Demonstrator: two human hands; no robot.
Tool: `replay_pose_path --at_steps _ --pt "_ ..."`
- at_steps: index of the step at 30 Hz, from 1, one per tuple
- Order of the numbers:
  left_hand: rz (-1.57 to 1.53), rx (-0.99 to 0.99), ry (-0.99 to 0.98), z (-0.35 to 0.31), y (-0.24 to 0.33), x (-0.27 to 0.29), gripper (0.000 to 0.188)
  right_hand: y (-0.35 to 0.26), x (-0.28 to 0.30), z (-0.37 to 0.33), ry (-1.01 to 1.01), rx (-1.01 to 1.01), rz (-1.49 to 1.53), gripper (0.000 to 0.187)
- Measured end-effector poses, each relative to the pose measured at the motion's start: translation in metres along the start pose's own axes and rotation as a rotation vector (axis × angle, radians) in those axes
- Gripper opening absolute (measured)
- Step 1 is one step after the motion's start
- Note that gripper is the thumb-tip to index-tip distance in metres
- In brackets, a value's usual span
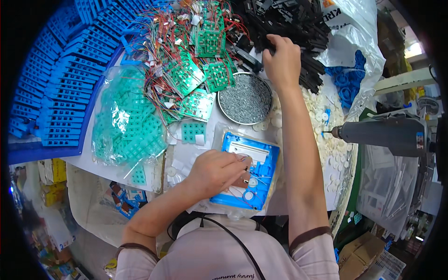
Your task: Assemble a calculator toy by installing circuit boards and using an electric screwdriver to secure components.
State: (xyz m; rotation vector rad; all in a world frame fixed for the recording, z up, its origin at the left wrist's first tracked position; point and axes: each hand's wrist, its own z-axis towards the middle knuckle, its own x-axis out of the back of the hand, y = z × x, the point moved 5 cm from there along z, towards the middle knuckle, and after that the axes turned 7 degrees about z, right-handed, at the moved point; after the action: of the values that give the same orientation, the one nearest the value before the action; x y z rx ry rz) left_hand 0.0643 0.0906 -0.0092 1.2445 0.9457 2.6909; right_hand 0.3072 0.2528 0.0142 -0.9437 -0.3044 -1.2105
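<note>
A blue plastic housing [273, 170] lies in front of me, with white parts and thin wires inside it. My left hand [215, 171] is closed on a brown circuit board [245, 173] over the middle of this housing; its fingertips partly cover the board. Stretched far forward, my right hand [283, 60] is at the near side of a heap of black plastic parts [298, 25]. Its thumb and forefinger are apart, and I see nothing held between them. Just left of that wrist stands a round dish of small grey screws [245, 98].
Green circuit boards [186, 74] with red wires are piled behind the housing. A clear bag of green rubber keypads [128, 123] lies left, before stacked blue housings [70, 102]. Round white parts [338, 161] spread at right, beneath an electric screwdriver [380, 136] pointing left.
</note>
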Motion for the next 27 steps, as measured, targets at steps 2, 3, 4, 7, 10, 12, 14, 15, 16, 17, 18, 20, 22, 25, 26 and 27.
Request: replay_pose_path --at_steps 2,3,4,7,10,12,14,15,16,17,18,20,22,25,26,27 --pt "-0.007 0.014 0.004 -0.002 -0.001 -0.001 0.023 -0.003 -0.016 0.027 0.011 -0.001 -0.047 0.038" --pt "-0.001 0.024 0.011 -0.004 -0.003 0.000 0.023 -0.003 -0.030 0.040 0.053 0.007 -0.062 0.037" --pt "-0.007 0.025 0.016 -0.004 -0.003 0.000 0.023 0.001 -0.037 0.053 0.050 -0.014 -0.153 0.036" --pt "0.005 0.010 0.036 -0.004 0.000 0.000 0.024 0.010 -0.048 0.077 -0.095 -0.151 -0.463 0.031" --pt "-0.030 0.013 0.075 -0.006 -0.003 0.000 0.023 0.033 -0.048 0.085 -0.250 -0.194 -0.459 0.028" --pt "-0.069 0.028 0.099 -0.006 -0.004 -0.001 0.022 0.046 -0.038 0.093 -0.128 -0.149 -0.422 0.030" --pt "-0.091 0.071 0.119 -0.009 -0.011 -0.008 0.021 0.045 -0.016 0.092 0.077 -0.029 -0.359 0.031" --pt "-0.098 0.106 0.118 -0.013 -0.014 -0.011 0.021 0.033 -0.007 0.087 0.167 0.027 -0.260 0.034" --pt "-0.122 0.196 0.109 -0.015 -0.016 -0.011 0.019 0.021 0.006 0.083 0.260 0.076 -0.166 0.037" --pt "-0.147 0.278 0.101 -0.012 -0.018 -0.009 0.017 0.013 0.022 0.076 0.341 0.096 -0.007 0.041" --pt "-0.163 0.361 0.098 -0.014 -0.019 -0.007 0.015 -0.014 0.036 0.060 0.225 0.017 0.135 0.043" --pt "-0.327 0.457 0.142 -0.018 -0.023 -0.009 0.012 -0.062 0.063 0.013 0.150 -0.018 0.667 0.043" --pt "-0.407 0.542 0.155 -0.023 -0.023 -0.011 0.012 -0.076 0.093 -0.032 -0.144 -0.013 0.655 0.064" --pt "-0.463 0.633 0.093 -0.024 -0.019 -0.011 0.016 -0.097 0.137 -0.083 -0.597 -0.055 0.398 0.068" --pt "-0.513 0.663 0.086 -0.022 -0.017 -0.014 0.016 -0.101 0.145 -0.096 -0.765 0.020 0.360 0.067" --pt "-0.537 0.662 0.105 -0.022 -0.017 -0.013 0.016 -0.103 0.141 -0.105 -0.874 -0.008 0.276 0.068"
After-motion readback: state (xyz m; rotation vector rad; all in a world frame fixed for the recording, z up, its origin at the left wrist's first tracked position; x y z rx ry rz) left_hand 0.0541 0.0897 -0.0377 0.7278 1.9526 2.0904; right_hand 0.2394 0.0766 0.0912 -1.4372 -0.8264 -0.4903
